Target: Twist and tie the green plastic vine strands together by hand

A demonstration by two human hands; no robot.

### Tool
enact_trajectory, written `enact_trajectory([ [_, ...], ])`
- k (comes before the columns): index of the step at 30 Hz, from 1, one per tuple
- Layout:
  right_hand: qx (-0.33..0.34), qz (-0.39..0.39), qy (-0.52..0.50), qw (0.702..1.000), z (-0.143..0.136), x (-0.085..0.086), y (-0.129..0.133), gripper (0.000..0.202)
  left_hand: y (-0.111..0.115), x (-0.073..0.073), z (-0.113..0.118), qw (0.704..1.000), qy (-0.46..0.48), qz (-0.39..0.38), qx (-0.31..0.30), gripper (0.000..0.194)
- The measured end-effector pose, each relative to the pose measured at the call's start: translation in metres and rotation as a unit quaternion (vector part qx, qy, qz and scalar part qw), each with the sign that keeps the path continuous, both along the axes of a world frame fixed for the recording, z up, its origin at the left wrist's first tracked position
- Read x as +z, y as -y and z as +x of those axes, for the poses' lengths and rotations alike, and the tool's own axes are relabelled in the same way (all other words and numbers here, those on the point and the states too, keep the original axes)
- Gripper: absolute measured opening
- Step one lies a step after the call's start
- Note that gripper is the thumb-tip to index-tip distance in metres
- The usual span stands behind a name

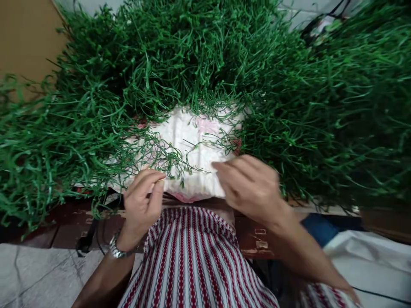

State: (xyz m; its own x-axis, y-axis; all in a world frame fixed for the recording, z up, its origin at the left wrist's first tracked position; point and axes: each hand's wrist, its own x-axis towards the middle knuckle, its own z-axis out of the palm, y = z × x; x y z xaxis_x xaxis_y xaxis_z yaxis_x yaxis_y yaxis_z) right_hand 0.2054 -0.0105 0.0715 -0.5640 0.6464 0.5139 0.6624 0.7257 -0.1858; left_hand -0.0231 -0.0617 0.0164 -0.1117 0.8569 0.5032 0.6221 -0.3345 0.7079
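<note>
No words, labels, brands or numbers can be read across the scene. The patterned item (323, 26) at the back right bears colored patches too small to make out as lettering, while the pink marks (207, 125) on the white cloth (183, 132) form no legible sign.

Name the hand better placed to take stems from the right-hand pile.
Probably the right hand: it is nearer that green pile, while the left hand is toward the left of the white cloth.
</note>
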Motion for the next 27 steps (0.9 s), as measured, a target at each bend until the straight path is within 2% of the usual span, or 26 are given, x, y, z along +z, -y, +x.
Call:
enact_trajectory([
  [2,0.019,-0.039,0.041,0.998,-0.030,-0.020,-0.013,0.016,-0.009,-0.003,0.001,0.996,-0.085,0.018,-0.031,0.016],
  [4,-0.016,-0.084,0.057,0.995,-0.056,-0.032,-0.028,0.022,-0.018,-0.006,0.000,0.986,-0.161,0.042,-0.020,0.017],
  [7,-0.064,-0.120,0.065,0.989,-0.083,-0.040,-0.047,0.025,-0.029,-0.009,-0.007,0.968,-0.246,0.057,0.014,0.017],
  [10,-0.044,-0.155,0.054,0.985,-0.092,-0.042,-0.056,0.017,-0.032,-0.011,-0.016,0.961,-0.270,0.054,0.035,0.015],
  [13,-0.029,-0.163,-0.080,0.983,-0.084,-0.040,-0.057,0.014,-0.031,-0.015,-0.021,0.962,-0.262,0.059,0.058,0.018],
  [15,-0.036,-0.174,-0.203,0.963,-0.075,-0.038,-0.058,0.013,-0.030,-0.018,-0.022,0.960,-0.258,0.071,0.079,0.022],
  [18,-0.053,-0.216,-0.351,0.910,-0.062,-0.037,-0.058,0.012,-0.032,-0.020,-0.023,0.955,-0.285,0.047,0.071,0.026],
  [21,-0.031,-0.298,-0.474,0.828,-0.059,-0.041,-0.057,0.011,-0.034,-0.018,-0.020,0.955,-0.295,0.014,0.035,0.024],
  [24,0.009,-0.385,-0.555,0.737,-0.063,-0.045,-0.052,0.014,-0.035,-0.011,-0.011,0.961,-0.257,0.069,0.070,0.022],
  [27,0.014,-0.449,-0.607,0.656,-0.070,-0.044,-0.045,0.018,-0.030,0.001,-0.005,0.960,-0.217,0.146,0.099,0.021],
])
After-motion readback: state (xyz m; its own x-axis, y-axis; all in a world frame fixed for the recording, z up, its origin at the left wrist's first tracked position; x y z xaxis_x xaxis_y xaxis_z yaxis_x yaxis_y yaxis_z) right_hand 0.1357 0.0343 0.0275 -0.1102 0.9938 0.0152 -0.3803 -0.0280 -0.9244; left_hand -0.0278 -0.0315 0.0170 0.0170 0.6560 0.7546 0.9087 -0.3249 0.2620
